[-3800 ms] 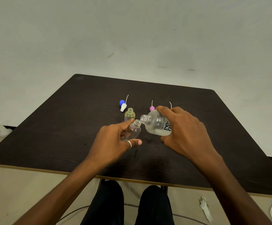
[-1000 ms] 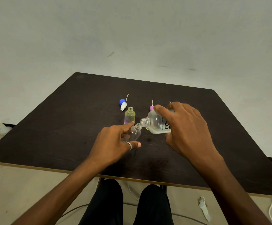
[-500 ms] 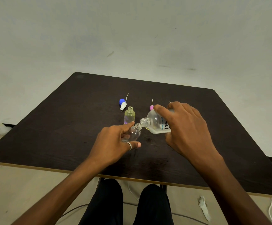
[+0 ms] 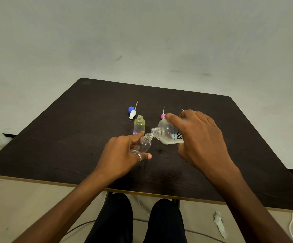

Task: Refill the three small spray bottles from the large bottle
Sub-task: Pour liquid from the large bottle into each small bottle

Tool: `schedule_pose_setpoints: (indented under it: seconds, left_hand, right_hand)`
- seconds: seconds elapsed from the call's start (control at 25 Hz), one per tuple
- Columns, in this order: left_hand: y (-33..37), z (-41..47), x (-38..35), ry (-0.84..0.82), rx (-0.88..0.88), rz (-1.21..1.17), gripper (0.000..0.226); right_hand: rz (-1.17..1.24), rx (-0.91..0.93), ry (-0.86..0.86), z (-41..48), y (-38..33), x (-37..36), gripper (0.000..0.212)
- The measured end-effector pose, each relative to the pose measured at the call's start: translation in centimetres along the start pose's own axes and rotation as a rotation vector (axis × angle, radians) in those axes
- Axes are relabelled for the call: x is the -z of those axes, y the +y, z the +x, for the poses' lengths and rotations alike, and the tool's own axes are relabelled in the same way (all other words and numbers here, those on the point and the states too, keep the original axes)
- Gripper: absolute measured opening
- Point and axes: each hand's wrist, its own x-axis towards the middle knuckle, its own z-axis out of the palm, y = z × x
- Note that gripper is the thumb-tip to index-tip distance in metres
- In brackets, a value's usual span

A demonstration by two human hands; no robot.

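Right now the pour into one small bottle is under way. The left hand (image 4: pixel 123 151) grips a small clear spray bottle (image 4: pixel 145 145) between thumb and fingers, tilted so its open neck leans toward the right. The right hand (image 4: pixel 200 139) is wrapped over the large bottle (image 4: pixel 167 133), tipped almost on its side with its threaded mouth touching or just above the small bottle's mouth. Both are held just above the dark tabletop (image 4: pixel 72 137), near its middle. A shallow pool of clear liquid lies along the large bottle's lower side. How much has reached the small bottle I cannot tell, as both the liquid and the plastic are clear.

Just behind the left hand's fingertips a second small bottle (image 4: pixel 139 126), yellowish and uncapped, stands upright. A blue-and-white spray head (image 4: pixel 131 111) lies just behind it, and a pink spray head (image 4: pixel 163 116) shows beside the right hand's forefinger. The third small bottle is not plainly visible and may be hidden behind the large one.

By my reading, this is the filling step for one of the three. The next move calls for a steady tilt with the mouths kept aligned, since both openings are narrow and a slip would spill liquid on the tabletop. Then the large bottle should be righted before the small one overfills.
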Motion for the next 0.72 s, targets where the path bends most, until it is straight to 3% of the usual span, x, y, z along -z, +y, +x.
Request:
schedule_pose_setpoints:
  seconds: [0.72]
  left_hand:
    - [0.07,-0.01,0.0,0.004,-0.004,0.006,0.075]
  right_hand:
    - [-0.01,0.0,-0.005,-0.04,-0.01,-0.18,0.081]
